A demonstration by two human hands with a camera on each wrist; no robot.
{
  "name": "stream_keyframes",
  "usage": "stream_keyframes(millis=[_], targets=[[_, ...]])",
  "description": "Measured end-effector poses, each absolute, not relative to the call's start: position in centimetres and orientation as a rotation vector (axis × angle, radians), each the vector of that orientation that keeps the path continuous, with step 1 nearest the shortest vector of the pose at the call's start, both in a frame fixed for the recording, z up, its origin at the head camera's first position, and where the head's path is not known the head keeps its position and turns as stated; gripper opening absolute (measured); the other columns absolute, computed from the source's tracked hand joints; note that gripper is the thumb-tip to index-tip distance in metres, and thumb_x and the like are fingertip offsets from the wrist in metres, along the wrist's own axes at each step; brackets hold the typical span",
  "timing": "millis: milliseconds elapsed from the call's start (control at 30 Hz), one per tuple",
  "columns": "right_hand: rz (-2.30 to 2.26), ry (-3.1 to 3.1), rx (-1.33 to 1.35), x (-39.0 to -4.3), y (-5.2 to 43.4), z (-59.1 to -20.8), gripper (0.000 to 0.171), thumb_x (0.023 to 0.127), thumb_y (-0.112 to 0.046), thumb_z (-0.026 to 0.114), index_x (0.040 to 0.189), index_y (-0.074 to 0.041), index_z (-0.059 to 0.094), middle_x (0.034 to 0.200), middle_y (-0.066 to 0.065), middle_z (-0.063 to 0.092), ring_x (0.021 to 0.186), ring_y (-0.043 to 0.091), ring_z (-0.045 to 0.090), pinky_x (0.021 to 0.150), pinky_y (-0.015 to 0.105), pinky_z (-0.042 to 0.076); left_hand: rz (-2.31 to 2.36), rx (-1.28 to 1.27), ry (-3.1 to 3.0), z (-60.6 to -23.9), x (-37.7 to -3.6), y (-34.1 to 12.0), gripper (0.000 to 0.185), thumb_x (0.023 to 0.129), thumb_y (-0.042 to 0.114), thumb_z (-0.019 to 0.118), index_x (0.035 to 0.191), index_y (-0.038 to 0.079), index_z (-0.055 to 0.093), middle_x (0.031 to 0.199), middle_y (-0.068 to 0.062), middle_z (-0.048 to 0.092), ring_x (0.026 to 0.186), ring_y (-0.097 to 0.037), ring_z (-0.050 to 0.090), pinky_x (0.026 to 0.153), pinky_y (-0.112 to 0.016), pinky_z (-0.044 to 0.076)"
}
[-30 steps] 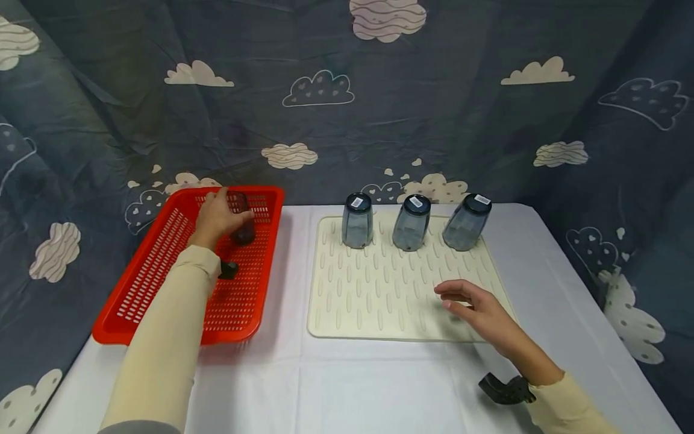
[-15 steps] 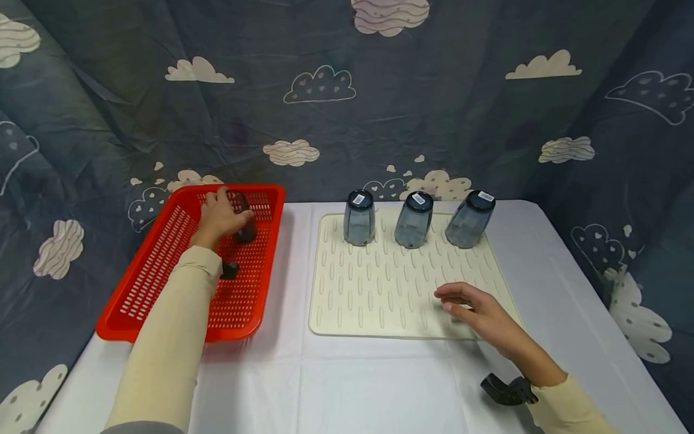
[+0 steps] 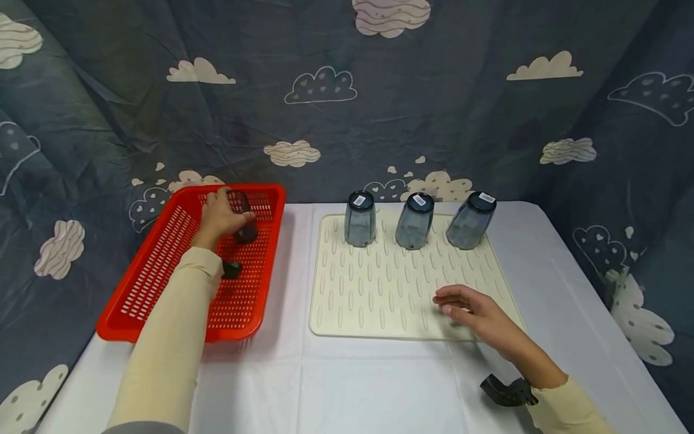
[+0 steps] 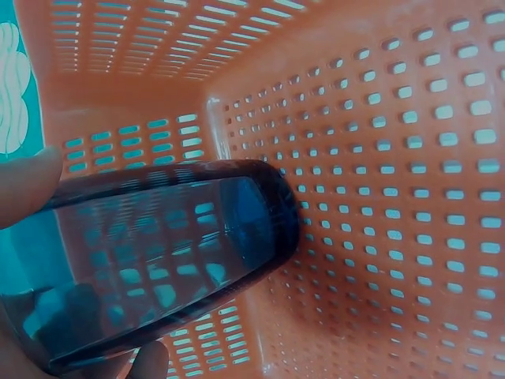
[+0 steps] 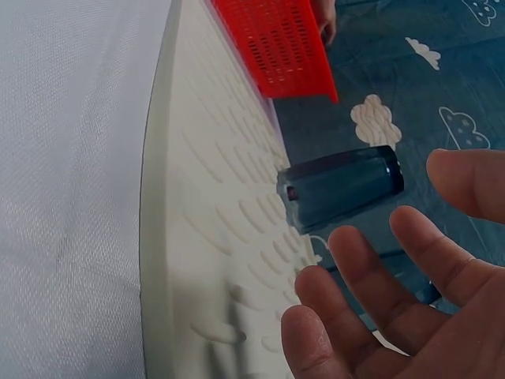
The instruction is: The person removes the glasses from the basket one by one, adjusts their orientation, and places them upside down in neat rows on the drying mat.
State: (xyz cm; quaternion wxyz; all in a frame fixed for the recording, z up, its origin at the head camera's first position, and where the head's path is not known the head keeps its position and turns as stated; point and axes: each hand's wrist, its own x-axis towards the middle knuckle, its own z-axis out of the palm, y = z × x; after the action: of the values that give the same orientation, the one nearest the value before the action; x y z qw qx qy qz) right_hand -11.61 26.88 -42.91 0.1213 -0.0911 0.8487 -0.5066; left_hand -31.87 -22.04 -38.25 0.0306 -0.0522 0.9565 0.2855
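My left hand (image 3: 221, 214) reaches into the far end of a red perforated basket (image 3: 162, 272) and grips a dark tinted glass (image 3: 246, 220). In the left wrist view the glass (image 4: 158, 253) lies tilted against my fingers, with the basket wall (image 4: 394, 158) behind it. My right hand (image 3: 470, 310) rests open, fingers spread, on the near right part of a cream ribbed mat (image 3: 379, 283). Three blue-grey glasses (image 3: 359, 219) (image 3: 414, 221) (image 3: 468, 221) stand upside down along the mat's far edge. The right wrist view shows my fingers (image 5: 379, 316), the mat (image 5: 205, 237) and one glass (image 5: 339, 189).
A white cloth covers the table (image 3: 336, 386). A dark blue curtain with clouds (image 3: 325, 120) hangs close behind and at both sides. The basket sits at the table's left edge, beside the mat.
Both hands stay where they were. Only the head view shifts slightly.
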Motion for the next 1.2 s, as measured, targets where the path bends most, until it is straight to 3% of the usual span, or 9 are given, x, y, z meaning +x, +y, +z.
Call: stream_keyframes(millis=[167, 500, 733, 1000, 1200], targets=[[-1.482, 2.473, -0.263, -11.6, 26.9, -43.0, 0.041, 0.101, -0.022, 0.057, 0.133, 0.002, 0.052, 0.132, 0.022, 0.061, 0.115, 0.015, 0.062, 0.085, 0.029, 0.056, 0.899, -0.171, 2.959, -38.4, -31.7, -22.0, 0.088, 0.085, 0.030, 0.070, 0.152, 0.002, 0.020, 0.145, -0.030, 0.029, 0.131, -0.049, 0.029, 0.114, -0.065, 0.030], [-1.469, 2.493, -0.263, -11.2, 27.1, -42.7, 0.040, 0.101, -0.022, 0.056, 0.134, 0.001, 0.052, 0.132, 0.021, 0.061, 0.112, 0.008, 0.061, 0.085, 0.028, 0.056, 0.916, -0.175, 2.962, -38.7, -31.3, -22.0, 0.088, 0.085, 0.031, 0.070, 0.152, 0.002, 0.020, 0.145, -0.031, 0.028, 0.132, -0.050, 0.028, 0.114, -0.066, 0.029], [-1.460, 2.552, -0.270, -10.9, 27.4, -42.3, 0.036, 0.101, -0.016, 0.056, 0.132, 0.001, 0.054, 0.128, 0.020, 0.063, 0.108, 0.000, 0.060, 0.084, 0.020, 0.054, 0.911, -0.171, 2.970, -38.5, -31.4, -21.9, 0.089, 0.084, 0.029, 0.071, 0.152, 0.002, 0.020, 0.145, -0.031, 0.028, 0.131, -0.050, 0.028, 0.113, -0.066, 0.030], [-1.453, 2.559, -0.295, -11.3, 27.6, -42.1, 0.036, 0.101, -0.018, 0.056, 0.132, 0.000, 0.054, 0.130, 0.020, 0.063, 0.110, 0.000, 0.060, 0.086, 0.018, 0.052, 0.653, -0.297, 2.943, -36.8, -30.6, -21.1, 0.097, 0.078, 0.033, 0.076, 0.149, -0.002, 0.020, 0.142, -0.034, 0.034, 0.124, -0.056, 0.041, 0.104, -0.071, 0.037], [-1.469, 2.543, -0.311, -11.5, 27.7, -42.1, 0.037, 0.102, -0.017, 0.055, 0.133, 0.002, 0.053, 0.131, 0.022, 0.062, 0.110, -0.002, 0.059, 0.087, 0.018, 0.052, 0.506, -0.302, 2.908, -35.6, -29.8, -20.8, 0.096, 0.076, 0.033, 0.080, 0.143, -0.007, 0.025, 0.135, -0.037, 0.040, 0.115, -0.056, 0.049, 0.103, -0.066, 0.042]])
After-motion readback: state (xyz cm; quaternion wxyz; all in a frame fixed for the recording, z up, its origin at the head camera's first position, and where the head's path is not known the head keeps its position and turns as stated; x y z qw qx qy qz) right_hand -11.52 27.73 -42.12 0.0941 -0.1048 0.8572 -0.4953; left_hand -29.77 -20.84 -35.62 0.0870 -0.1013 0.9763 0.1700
